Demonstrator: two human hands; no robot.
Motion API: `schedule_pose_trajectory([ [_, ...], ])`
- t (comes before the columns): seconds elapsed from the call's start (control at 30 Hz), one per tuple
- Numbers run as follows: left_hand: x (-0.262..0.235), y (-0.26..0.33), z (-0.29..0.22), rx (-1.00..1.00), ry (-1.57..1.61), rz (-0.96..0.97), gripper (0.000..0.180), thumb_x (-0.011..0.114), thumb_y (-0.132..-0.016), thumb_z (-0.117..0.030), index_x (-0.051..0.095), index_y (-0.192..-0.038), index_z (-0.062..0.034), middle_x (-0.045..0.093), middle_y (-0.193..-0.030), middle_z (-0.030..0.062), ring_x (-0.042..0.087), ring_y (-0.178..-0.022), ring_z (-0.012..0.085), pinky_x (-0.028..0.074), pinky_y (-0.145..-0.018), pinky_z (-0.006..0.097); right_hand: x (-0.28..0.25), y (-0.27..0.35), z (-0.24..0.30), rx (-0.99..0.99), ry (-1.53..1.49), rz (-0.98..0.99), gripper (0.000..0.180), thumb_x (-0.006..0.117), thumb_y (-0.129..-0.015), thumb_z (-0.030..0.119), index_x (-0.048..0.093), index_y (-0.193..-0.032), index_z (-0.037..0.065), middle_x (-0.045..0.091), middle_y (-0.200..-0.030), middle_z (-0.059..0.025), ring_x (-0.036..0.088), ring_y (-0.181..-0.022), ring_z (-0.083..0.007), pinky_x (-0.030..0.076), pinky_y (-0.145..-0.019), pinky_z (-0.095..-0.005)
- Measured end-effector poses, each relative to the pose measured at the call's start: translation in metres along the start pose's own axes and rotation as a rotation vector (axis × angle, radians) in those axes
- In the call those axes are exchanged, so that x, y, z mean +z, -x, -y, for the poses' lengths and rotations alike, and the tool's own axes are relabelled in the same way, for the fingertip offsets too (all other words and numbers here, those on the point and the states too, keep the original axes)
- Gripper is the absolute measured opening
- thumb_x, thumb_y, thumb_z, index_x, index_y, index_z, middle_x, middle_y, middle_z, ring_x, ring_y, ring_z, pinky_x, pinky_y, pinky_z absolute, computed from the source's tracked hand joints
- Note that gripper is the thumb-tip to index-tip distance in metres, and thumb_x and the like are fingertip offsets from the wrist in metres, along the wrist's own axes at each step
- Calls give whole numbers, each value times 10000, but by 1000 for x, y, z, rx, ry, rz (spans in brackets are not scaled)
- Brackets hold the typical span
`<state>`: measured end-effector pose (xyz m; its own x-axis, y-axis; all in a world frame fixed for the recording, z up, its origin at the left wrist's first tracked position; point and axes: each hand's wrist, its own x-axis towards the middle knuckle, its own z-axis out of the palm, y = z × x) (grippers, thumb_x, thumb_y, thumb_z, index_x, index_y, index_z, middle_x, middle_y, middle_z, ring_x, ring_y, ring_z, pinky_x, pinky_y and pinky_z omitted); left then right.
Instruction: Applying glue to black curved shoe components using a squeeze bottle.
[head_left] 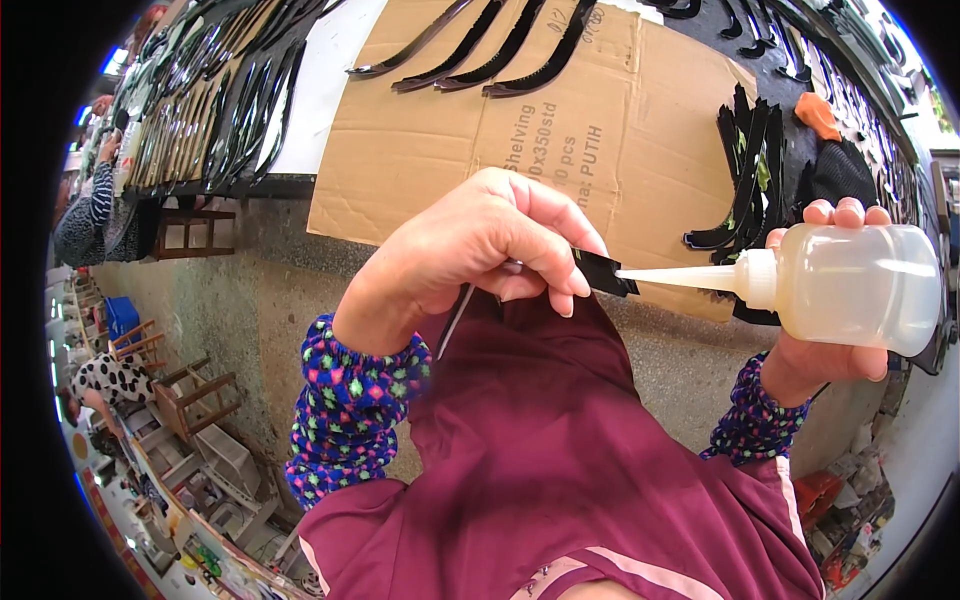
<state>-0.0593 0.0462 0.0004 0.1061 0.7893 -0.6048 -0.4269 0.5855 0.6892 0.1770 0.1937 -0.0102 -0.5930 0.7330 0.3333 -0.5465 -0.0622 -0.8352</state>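
Pinching a thin black strip (603, 272) between thumb and fingers, my left hand (470, 250) is clamped on it over my lap, with the strip's dark end poking out to the right of the fingertips. My right hand (835, 345) is wrapped around a translucent squeeze bottle (860, 285) lying on its side, fingers closed over its far edge; the bottle's long white nozzle (675, 276) points left and its tip touches the strip's exposed end. Behind my hands, a flattened cardboard sheet (420, 150) covers the table (325, 70), carrying a few curved black strips (480, 50) along its upper edge. A pile of black strips (750, 170) lies to the right, just beside the bottle, near an orange cloth (818, 113).
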Motion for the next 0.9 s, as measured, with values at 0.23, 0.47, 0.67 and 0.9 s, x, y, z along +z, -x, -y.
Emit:
schedule_pose_trajectory([
  [0.23,-3,-3,2,7,-9,6,228,633,-646,6,596,-870,32,616,-650,120,510,-446,44,251,-349,135,2,1,1,7,0,-5,1021,822,-476,464,303,-1257,61,361,-1200,-92,338,-1150,-277,382,-874,-468],
  [0.47,-3,-3,2,12,-5,-9,228,630,-641,2,594,-864,31,618,-659,118,519,-458,49,261,-357,136,3,2,3,23,-16,-18,1028,830,-469,448,295,-1257,62,356,-1197,-91,338,-1143,-279,365,-877,-478],
  [0.67,-3,-3,3,22,-2,-2,228,625,-639,-1,594,-863,31,616,-661,119,522,-457,55,256,-355,140,0,5,5,32,-15,-17,1026,836,-462,438,290,-1246,66,360,-1178,-85,342,-1128,-272,363,-865,-478],
  [0.9,-6,-6,2,26,15,-16,236,631,-636,2,593,-868,33,612,-654,127,445,-396,40,225,-343,158,1,3,1,51,0,-29,1014,834,-459,449,301,-1233,70,368,-1167,-81,348,-1124,-268,367,-859,-477],
])
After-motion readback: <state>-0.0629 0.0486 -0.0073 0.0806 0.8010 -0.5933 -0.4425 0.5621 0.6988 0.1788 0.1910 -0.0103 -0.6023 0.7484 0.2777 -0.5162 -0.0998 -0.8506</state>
